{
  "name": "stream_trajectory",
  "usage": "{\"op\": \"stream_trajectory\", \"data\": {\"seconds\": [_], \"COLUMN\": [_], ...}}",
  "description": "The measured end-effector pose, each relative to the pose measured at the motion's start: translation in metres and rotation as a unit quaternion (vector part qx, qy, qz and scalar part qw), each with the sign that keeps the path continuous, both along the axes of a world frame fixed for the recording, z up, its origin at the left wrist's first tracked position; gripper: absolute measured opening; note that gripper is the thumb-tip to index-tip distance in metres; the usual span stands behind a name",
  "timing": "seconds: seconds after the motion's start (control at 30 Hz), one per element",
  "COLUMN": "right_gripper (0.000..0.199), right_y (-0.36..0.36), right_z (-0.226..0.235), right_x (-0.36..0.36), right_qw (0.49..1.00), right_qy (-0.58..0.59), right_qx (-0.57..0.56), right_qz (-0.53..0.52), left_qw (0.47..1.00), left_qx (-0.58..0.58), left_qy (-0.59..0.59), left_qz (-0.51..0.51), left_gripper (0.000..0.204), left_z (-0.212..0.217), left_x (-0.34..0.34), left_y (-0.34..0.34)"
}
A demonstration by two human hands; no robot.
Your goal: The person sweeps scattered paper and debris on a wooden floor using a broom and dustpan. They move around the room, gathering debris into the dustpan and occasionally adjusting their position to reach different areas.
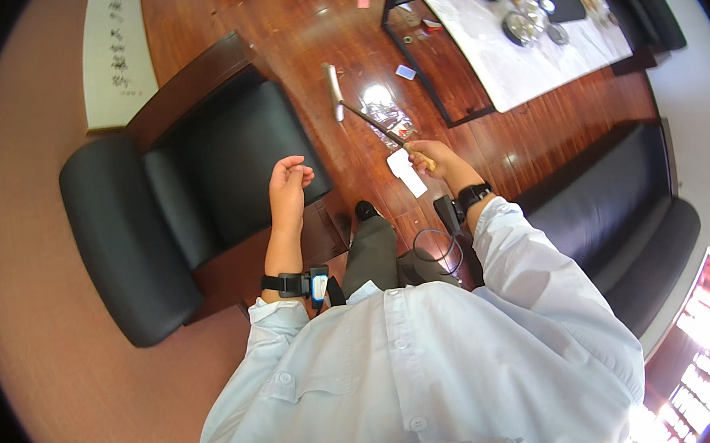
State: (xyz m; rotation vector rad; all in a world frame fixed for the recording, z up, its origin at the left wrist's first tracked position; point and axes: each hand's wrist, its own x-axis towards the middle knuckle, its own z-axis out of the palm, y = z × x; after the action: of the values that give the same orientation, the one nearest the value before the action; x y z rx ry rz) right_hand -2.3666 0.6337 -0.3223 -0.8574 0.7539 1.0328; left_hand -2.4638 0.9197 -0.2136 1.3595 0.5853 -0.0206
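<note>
Floor [268, 25] hemmed by sofa [609, 201], table [521, 82] and chair [234, 160]: if I swing the tool [373, 123] wide, I could knock the furniture.

The tool's head sits beside the chair's front edge; I can't tell whether it touches the floor. The shiny wrapper [393, 115] by its handle could slide off if only skimmed. The right hand [439, 160] wraps the grip; the left hand [288, 177], half open with nothing visible in it, is by the chair's near front corner. Paper [409, 178] lies below the right hand, a card [406, 72] beside the table's left leg [434, 99].
</note>
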Motion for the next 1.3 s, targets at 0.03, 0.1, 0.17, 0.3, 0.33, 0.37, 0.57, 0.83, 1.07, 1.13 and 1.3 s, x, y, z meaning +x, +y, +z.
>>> {"op": "stream_trajectory", "data": {"seconds": [0.03,0.1,0.17,0.3,0.33,0.37,0.57,0.83,1.07,1.13,1.3], "right_gripper": [0.013,0.013,0.012,0.008,0.008,0.008,0.008,0.006,0.007,0.007,0.01], "right_y": [-0.014,-0.044,-0.066,-0.083,-0.087,-0.088,-0.092,-0.065,0.048,0.076,0.141], "right_z": [0.012,0.038,0.059,0.086,0.09,0.092,0.069,-0.065,-0.106,-0.096,-0.064], "right_x": [-0.016,-0.051,-0.095,-0.197,-0.223,-0.251,-0.332,-0.286,-0.129,-0.092,0.007], "right_qw": [1.0,0.997,0.997,0.991,0.989,0.985,0.954,0.903,0.918,0.937,0.967], "right_qy": [-0.003,-0.005,-0.018,-0.04,-0.043,-0.038,0.045,0.115,0.164,0.16,0.121], "right_qx": [-0.012,0.04,0.033,0.028,0.024,0.015,-0.028,-0.067,-0.079,-0.087,-0.086], "right_qz": [-0.023,-0.06,-0.069,-0.124,-0.141,-0.166,-0.296,-0.408,-0.352,-0.297,-0.205], "left_qw": [1.0,0.998,0.996,0.991,0.988,0.985,0.968,0.967,0.986,0.989,0.994], "left_qx": [0.007,0.007,-0.003,-0.014,-0.019,-0.022,-0.047,-0.026,-0.026,-0.017,0.006], "left_qy": [-0.008,-0.03,-0.05,-0.061,-0.048,-0.042,-0.019,-0.007,0.015,0.007,0.024], "left_qz": [-0.018,-0.046,-0.068,-0.12,-0.144,-0.166,-0.248,-0.253,-0.163,-0.145,-0.11], "left_gripper": [0.014,0.014,0.015,0.014,0.014,0.014,0.014,0.015,0.014,0.015,0.014], "left_z": [0.001,0.003,0.004,0.008,0.008,0.007,0.006,-0.01,-0.021,-0.019,-0.013], "left_x": [0.001,0.002,-0.004,-0.028,-0.038,-0.05,-0.073,-0.037,0.03,0.036,0.058], "left_y": [-0.006,-0.016,-0.03,-0.061,-0.07,-0.079,-0.115,-0.096,-0.034,-0.017,0.028]}}
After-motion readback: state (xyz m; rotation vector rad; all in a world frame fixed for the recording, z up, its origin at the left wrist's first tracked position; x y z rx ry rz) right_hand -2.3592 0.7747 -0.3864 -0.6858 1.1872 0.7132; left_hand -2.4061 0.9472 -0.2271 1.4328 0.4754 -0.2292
